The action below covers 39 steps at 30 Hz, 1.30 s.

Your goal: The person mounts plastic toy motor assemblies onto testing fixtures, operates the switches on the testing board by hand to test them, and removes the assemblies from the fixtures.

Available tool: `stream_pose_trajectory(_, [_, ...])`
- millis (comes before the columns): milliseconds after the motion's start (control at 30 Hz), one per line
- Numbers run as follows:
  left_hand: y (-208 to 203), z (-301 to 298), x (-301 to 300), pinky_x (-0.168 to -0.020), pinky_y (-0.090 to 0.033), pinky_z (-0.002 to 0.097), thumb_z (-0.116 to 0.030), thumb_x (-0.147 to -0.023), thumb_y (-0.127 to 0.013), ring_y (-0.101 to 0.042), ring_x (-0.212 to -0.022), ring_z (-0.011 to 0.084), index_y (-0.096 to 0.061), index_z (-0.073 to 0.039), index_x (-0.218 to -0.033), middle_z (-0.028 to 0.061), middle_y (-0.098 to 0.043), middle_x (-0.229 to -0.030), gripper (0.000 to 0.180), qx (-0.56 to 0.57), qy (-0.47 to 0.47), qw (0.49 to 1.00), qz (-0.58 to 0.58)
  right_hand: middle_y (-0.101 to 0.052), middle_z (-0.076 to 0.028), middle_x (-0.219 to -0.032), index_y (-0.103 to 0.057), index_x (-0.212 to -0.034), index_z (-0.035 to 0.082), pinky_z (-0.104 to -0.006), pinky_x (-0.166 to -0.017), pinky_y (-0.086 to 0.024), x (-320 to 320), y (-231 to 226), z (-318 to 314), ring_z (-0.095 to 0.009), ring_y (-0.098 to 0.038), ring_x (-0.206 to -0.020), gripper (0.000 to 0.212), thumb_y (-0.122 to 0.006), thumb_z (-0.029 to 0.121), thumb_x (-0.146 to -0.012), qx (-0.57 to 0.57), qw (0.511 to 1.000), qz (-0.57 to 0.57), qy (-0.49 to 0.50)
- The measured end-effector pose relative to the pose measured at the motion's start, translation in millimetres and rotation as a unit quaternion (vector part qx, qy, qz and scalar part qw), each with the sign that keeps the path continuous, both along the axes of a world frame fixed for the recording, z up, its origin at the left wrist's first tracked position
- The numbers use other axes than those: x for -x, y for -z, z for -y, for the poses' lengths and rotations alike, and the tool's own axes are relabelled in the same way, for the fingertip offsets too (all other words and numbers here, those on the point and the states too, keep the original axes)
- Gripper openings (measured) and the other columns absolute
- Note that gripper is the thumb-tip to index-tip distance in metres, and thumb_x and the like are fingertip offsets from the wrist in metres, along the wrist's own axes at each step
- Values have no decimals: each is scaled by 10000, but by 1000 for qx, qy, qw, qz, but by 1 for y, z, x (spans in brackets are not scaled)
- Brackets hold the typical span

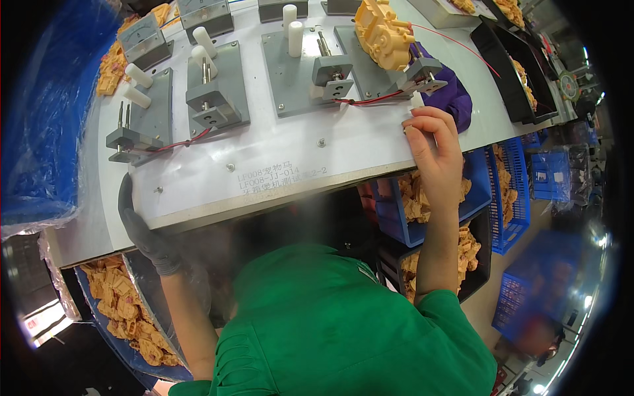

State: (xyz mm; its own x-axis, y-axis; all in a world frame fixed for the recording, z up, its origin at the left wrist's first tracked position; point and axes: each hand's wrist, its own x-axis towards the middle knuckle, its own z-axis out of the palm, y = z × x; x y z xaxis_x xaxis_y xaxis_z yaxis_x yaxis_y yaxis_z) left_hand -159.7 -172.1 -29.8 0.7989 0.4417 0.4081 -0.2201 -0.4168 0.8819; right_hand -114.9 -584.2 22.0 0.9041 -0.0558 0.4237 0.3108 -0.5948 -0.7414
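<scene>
My left hand (pixel 145 228), in a dark grey glove, lies with fingers stretched along the left edge of a white fixture board (pixel 277 148). At the board's right edge is my bare right hand (pixel 437 142), its thumb and fingertips brought together; whatever is between them cannot be made out. Just beyond it a yellow plastic gear housing (pixel 383 36) sits on the rightmost grey fixture plate (pixel 370 72). A metal clamp block (pixel 422 69) with a red wire stands near these fingers, beside a crumpled purple cloth-like thing (pixel 456 99).
More grey plates with white posts (pixel 295 39) and clamp blocks (pixel 212 105) line the board; panel meters (pixel 142 39) stand behind. Bins of yellow parts flank me: a blue bin (pixel 396 224) at right, a lined bin (pixel 129 310) at left. A black tray (pixel 489 53) lies far right.
</scene>
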Motion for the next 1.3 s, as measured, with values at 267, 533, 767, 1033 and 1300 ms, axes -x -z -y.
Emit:
stream_pose_trajectory(267, [0,0,-1,-1138,-304,408,-417,-1045,-261,-442,-1317,278,-415,57,-1411,180,-464,-1429,618,-3,-3,1000,1,-594,-76,-1131,-664,-974,22,-311,-947,-430,-1,2,0,-201,-559,-1059,112,-651,98,-892,-14,1000,7,-6])
stream_pose_trajectory(533, [-31,-26,-6,-1112,-350,409,-185,-1012,-430,-518,-1239,254,-390,10,-1438,178,-529,-1358,470,84,2,996,34,-592,-73,-1124,-686,-989,57,-318,-941,-433,-1,2,1,-224,-543,-1076,130,-689,81,-861,-42,999,14,-22])
stream_pose_trajectory(767, [-182,28,-68,-1119,-377,432,-182,-1030,-359,-518,-1281,301,-372,36,-1440,206,-532,-1366,465,-127,175,966,144,-593,-68,-1136,-689,-950,84,-331,-965,-407,0,5,4,-240,-523,-1091,120,-712,82,-833,-45,998,28,-32])
stream_pose_trajectory(1033, [-199,158,-162,-1092,-398,372,-267,-898,-660,-524,-1262,227,-516,-115,-1398,109,-558,-1374,542,-352,422,835,15,-598,-87,-1180,-645,-1073,69,-345,-963,-419,-5,-12,7,-242,-543,-1099,282,-738,126,-814,-70,996,22,-56])
stream_pose_trajectory(1300, [-188,226,-184,-983,-487,422,-198,-738,-772,-559,-1156,343,-434,-188,-1433,177,-555,-1271,773,-568,428,695,106,-593,-105,-1152,-601,-1176,50,-358,-958,-431,-16,-41,-9,-252,-560,-1087,406,-747,128,-805,-78,991,110,3])
